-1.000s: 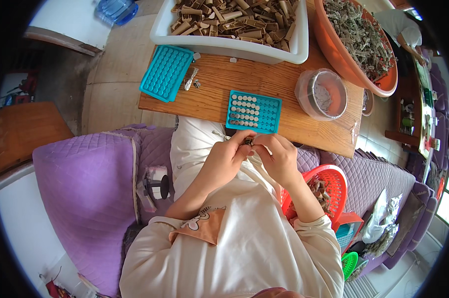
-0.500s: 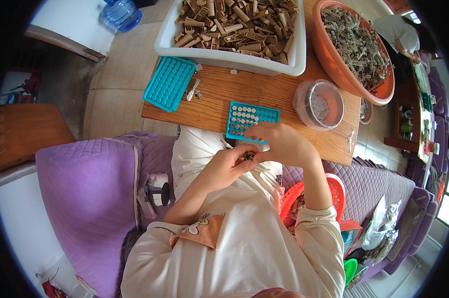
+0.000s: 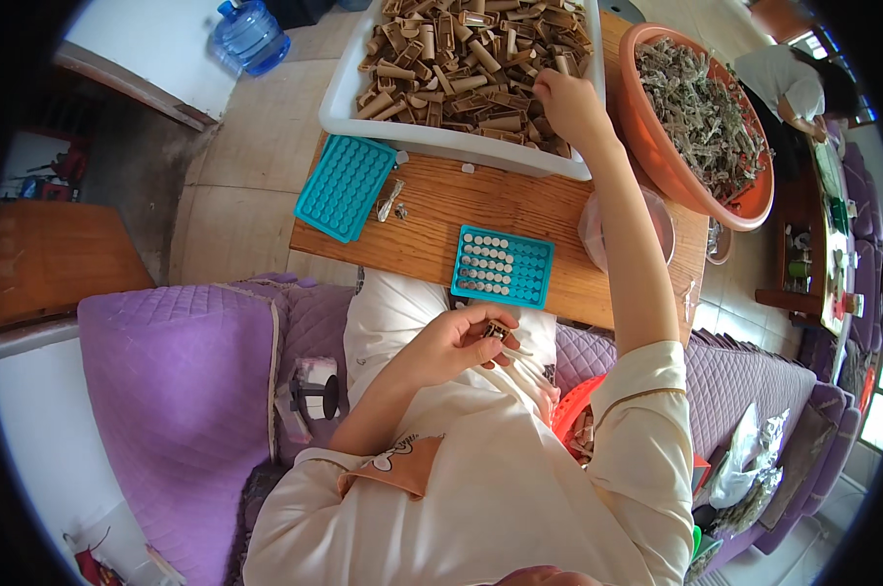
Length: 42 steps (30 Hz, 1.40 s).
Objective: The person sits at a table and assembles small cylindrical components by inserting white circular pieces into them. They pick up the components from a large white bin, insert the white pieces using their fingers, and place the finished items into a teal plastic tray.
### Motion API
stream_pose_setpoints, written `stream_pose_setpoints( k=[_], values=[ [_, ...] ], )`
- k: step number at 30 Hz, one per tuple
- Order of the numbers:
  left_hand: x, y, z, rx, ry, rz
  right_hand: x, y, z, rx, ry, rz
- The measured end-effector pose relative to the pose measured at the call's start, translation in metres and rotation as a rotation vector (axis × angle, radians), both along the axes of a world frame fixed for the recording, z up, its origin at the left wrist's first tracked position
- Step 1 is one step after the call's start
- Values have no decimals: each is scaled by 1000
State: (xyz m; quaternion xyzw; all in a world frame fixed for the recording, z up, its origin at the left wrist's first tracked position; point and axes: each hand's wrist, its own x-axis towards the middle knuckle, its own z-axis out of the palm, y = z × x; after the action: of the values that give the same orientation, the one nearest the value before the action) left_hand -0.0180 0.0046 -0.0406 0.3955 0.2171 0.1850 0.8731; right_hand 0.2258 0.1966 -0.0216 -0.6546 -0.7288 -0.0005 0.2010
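My left hand (image 3: 451, 347) is above my lap, with fingers and thumb closed round a small brown piece (image 3: 497, 332) that has something dark and pale in it. Over the white tub (image 3: 339, 117), my right hand (image 3: 573, 105) reaches in with bent fingers, pinching a brown tube-shaped piece (image 3: 562, 64) at its tips. Many loose brown tube-shaped and half-tube pieces (image 3: 451, 83) fill the tub. At the table's near edge lies a turquoise tray (image 3: 531, 271) with rows of round cups, its left columns holding small whitish and grey discs.
Another turquoise tray (image 3: 339, 186) and a crumpled silvery strip (image 3: 390, 200) lie on the wooden table (image 3: 422, 239). My right forearm partly covers a clear tub (image 3: 656, 230). An orange basin (image 3: 700, 200) holds dried plant matter. A red basket (image 3: 570, 405) stands beside me; a person (image 3: 783, 83) works farther right.
My right hand has left my left hand and the near tray, moving up and away into the tub. My left hand keeps the small brown piece.
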Motion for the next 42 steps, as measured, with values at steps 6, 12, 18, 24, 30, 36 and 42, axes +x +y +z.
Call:
stream_pose_setpoints(
  k=[6,12,18,24,30,36,42],
  values=[
    [-9,2,-4,-27,46,30,-19,9,22,-113,-92,-187],
    [-4,2,-3,-66,-1,102,-6,34,16,126,-293,97],
    [-9,0,-9,-133,51,319,-3,21,39,-13,24,131],
    [-5,7,-13,-278,-105,625,4,-54,48,-209,399,-70],
    [-4,7,-13,-219,-174,745,2,-115,35,-120,397,-262],
    [1,4,-4,-122,-207,693,-7,-130,19,132,31,-308],
    [-2,-3,4,-34,-195,683,-53,-162,21,137,571,-188]
  ],
)
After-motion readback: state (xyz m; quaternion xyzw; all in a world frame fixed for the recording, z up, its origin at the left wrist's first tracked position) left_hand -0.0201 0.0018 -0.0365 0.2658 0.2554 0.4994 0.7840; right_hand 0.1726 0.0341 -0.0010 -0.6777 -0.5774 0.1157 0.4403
